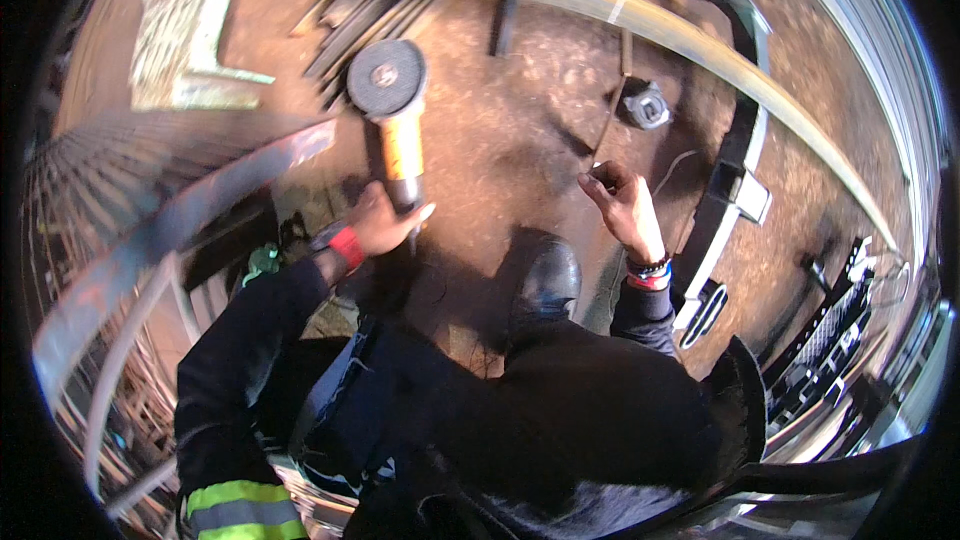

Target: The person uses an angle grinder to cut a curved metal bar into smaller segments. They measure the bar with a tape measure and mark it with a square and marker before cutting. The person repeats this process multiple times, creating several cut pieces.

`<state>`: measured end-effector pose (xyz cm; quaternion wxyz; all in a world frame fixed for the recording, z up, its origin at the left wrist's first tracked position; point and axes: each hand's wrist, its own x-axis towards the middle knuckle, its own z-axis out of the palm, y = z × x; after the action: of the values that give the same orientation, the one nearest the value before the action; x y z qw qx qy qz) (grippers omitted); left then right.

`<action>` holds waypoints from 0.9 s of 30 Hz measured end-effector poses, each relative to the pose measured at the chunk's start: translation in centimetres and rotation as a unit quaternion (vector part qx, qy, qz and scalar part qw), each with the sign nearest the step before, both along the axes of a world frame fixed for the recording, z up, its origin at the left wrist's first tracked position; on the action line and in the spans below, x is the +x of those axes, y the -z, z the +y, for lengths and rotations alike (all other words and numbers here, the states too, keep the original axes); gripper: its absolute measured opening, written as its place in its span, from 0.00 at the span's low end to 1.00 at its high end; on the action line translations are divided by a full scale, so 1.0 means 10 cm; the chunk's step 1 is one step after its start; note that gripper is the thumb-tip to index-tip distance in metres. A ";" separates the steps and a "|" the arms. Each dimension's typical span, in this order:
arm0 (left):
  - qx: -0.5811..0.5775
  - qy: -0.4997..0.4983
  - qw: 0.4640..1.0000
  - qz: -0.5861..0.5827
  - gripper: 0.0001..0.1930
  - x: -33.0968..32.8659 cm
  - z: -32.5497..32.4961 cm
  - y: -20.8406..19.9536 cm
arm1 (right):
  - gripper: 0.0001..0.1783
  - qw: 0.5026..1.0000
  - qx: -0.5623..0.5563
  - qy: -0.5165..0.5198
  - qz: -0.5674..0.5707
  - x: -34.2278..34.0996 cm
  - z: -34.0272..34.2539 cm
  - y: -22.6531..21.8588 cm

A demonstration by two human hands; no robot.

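Note:
My left hand (378, 222) is closed round the dark rear end of an angle grinder (403, 145) with an orange-yellow body. The grinder's grey disc (387, 77) lies at its far end, face up. My right hand (628, 212) is raised over the brown floor, with thumb and fingers pinched together. A thin brownish rod or strip (612, 110) runs up to these fingertips; whether they grip it or something smaller I cannot make out. Beyond the right hand sits a small grey rounded object (648, 105), perhaps a tape measure.
A long steel bar (600, 10) arcs across the far side. Dark metal framework (720, 210) stands right of my right hand. Several loose bars (370, 20) lie behind the grinder. At left are a rusty beam (190, 200) and a pale green frame (205, 30). My boot (550, 275) is between the hands.

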<state>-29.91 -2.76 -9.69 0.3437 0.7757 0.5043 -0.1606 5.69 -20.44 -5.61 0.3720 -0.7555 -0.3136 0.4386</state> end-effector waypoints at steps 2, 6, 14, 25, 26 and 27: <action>0.038 -0.128 0.991 0.001 0.42 0.40 -0.14 0.08 | 0.18 1.000 -0.005 -0.013 0.022 -0.14 0.06 -0.01; 0.127 -0.262 0.954 -0.076 0.35 0.39 -0.33 0.49 | 0.20 0.993 0.030 -0.054 0.101 -0.50 0.36 0.21; 0.075 -0.052 0.952 -0.292 0.39 0.69 -0.95 -0.54 | 0.23 0.933 0.225 -0.022 0.280 -1.21 0.57 0.02; -0.158 0.228 0.884 -0.376 0.48 1.82 -1.15 -0.82 | 0.14 0.835 0.297 0.401 0.231 -0.22 -0.27 -0.76; -0.149 0.273 0.859 -0.406 0.49 1.94 -1.16 -0.80 | 0.14 0.845 0.305 0.393 0.196 -0.13 -0.33 -0.91; -0.143 0.317 0.845 -0.405 0.47 2.02 -1.05 -0.96 | 0.14 0.848 0.313 0.382 0.193 -0.05 -0.34 -1.04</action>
<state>-9.69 -13.27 -0.06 0.5549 0.8317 0.0181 -0.0027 5.22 -23.88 4.75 0.7803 -0.5591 -0.0429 0.2769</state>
